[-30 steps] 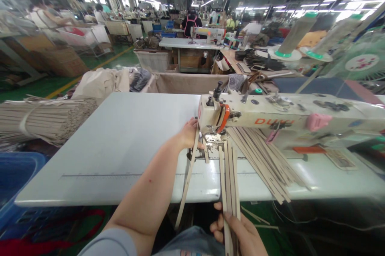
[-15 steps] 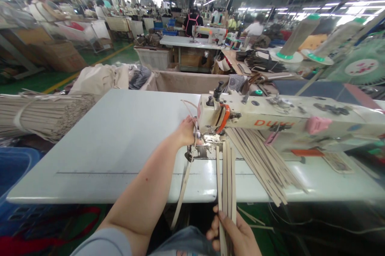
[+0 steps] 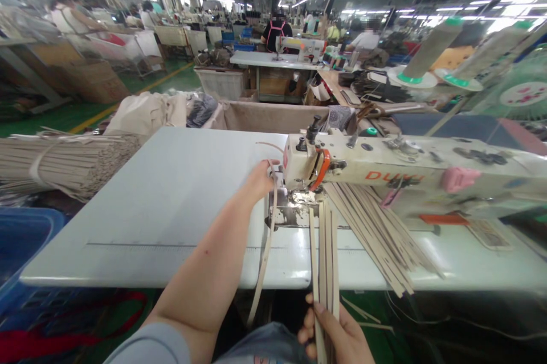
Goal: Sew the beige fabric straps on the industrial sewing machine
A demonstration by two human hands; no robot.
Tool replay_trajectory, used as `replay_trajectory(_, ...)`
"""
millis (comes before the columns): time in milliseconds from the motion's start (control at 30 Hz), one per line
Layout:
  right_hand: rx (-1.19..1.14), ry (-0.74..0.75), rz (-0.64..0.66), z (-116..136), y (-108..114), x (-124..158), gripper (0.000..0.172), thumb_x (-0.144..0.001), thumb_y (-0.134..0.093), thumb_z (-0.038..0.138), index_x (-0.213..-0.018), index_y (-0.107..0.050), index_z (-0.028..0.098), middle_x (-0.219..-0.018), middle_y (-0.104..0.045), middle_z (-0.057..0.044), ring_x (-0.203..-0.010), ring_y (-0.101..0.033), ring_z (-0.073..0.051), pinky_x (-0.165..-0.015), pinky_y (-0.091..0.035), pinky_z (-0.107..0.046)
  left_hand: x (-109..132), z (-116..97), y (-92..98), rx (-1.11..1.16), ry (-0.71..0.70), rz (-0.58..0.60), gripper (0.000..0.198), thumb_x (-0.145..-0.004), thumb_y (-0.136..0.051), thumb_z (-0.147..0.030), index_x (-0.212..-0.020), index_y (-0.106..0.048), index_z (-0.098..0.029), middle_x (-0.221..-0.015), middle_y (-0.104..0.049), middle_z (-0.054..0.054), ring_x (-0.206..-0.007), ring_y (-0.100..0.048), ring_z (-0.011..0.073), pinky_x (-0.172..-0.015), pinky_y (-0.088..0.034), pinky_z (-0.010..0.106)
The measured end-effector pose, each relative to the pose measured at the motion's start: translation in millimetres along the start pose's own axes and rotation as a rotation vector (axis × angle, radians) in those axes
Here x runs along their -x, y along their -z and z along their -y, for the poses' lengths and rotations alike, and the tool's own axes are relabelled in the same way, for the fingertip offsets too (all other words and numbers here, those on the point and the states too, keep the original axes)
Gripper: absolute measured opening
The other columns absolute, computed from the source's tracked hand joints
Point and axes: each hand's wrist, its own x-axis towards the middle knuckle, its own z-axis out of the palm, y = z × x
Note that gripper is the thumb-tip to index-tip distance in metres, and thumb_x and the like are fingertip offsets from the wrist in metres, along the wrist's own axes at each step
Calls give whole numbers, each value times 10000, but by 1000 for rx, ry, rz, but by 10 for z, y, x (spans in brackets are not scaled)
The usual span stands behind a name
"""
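Observation:
My left hand point(image 3: 264, 178) is at the left side of the sewing machine point(image 3: 367, 164) head, by the needle area, closed on a thin beige strip point(image 3: 268, 244). That strip hangs down over the table's front edge. Below the edge, my right hand point(image 3: 331, 327) grips several beige strips point(image 3: 328, 250), whose far ends lie on the metal plate point(image 3: 293, 216) of the machine. More loose strips point(image 3: 376, 238) lie fanned out under the machine arm, to the right.
The white table point(image 3: 171, 187) carries the machine. A tied bundle of strips point(image 3: 77, 162) and a blue basket point(image 3: 32, 227) are at the left. Thread cones point(image 3: 431, 53) stand at the right. Beyond the table is a fabric-lined bin point(image 3: 273, 118); people work further back.
My left hand has moved slightly up and away from the needle plate with the strip. My right hand keeps its grip. The whole view has shifted a little.

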Motion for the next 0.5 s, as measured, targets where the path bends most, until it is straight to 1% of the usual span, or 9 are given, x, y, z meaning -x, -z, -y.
replay_trajectory(67,-5,0,10,14,7,-4,607,-621,-956,634,-961,-787,160,-669,-746,-30,-561,-706,-189,-471,-505,-248,16,-98,46,238,-16,-96,560,-665,-586,-143,-1216,-678,-189,-1292,-692,101,-1253,-628,286,-1126,-495,465)
replay_trajectory(133,-13,-9,26,21,9,-11,619,-600,-971,623,-965,-790,157,-672,-747,-31,-570,-710,-198,-473,-511,-255,67,-235,101,467,-87,-131,471,-664,-597,-174,-1114,-725,-227,-1200,-712,55,-1162,-650,255,-1067,-518,418)
replay_trajectory(167,-20,-12,27,20,8,-15,625,-591,-977,617,-968,-791,155,-671,-746,-30,-564,-706,-195,-472,-510,-254,103,-309,131,533,-134,-131,379,-667,-625,-196,-1024,-750,-229,-1134,-715,45,-1092,-657,242,-1040,-523,400)
replay_trajectory(233,-41,-14,14,9,1,-18,630,-582,-984,611,-970,-793,153,-663,-742,-29,-547,-696,-184,-465,-500,-244,183,-445,189,591,-235,-103,135,-680,-680,-232,-789,-756,-210,-1012,-695,50,-1030,-643,238,-1010,-519,376)
replay_trajectory(267,-51,-9,3,0,-3,-18,631,-579,-986,609,-970,-794,153,-653,-738,-27,-537,-690,-178,-462,-493,-237,219,-499,213,610,-255,-76,62,-687,-702,-234,-712,-750,-204,-981,-682,58,-1011,-637,237,-988,-518,366)
replay_trajectory(300,-60,-1,-5,-8,-7,-17,632,-574,-990,604,-971,-796,153,-642,-732,-24,-530,-686,-175,-459,-488,-233,249,-541,232,633,-267,-47,51,-689,-716,-229,-655,-741,-199,-947,-668,63,-983,-630,231,-958,-517,353)
replay_trajectory(400,-66,21,1,-27,-16,-15,647,-559,-1004,588,-989,-798,150,-619,-723,-20,-519,-679,-172,-451,-479,-229,284,-590,252,687,-232,6,66,-673,-731,-209,-611,-727,-186,-915,-653,65,-931,-616,212,-889,-508,323)
replay_trajectory(467,-59,41,10,-31,-19,-17,664,-563,-1000,594,-1010,-798,146,-628,-728,-23,-510,-672,-167,-448,-477,-231,266,-581,249,727,-153,11,72,-667,-704,-242,-676,-732,-177,-934,-663,70,-906,-620,212,-844,-513,321)
replay_trajectory(500,-52,49,15,-31,-21,-20,670,-565,-997,601,-1016,-798,147,-635,-732,-25,-510,-671,-167,-447,-478,-234,252,-573,249,760,-107,13,132,-672,-677,-276,-727,-737,-172,-947,-669,76,-877,-622,210,-806,-515,319)
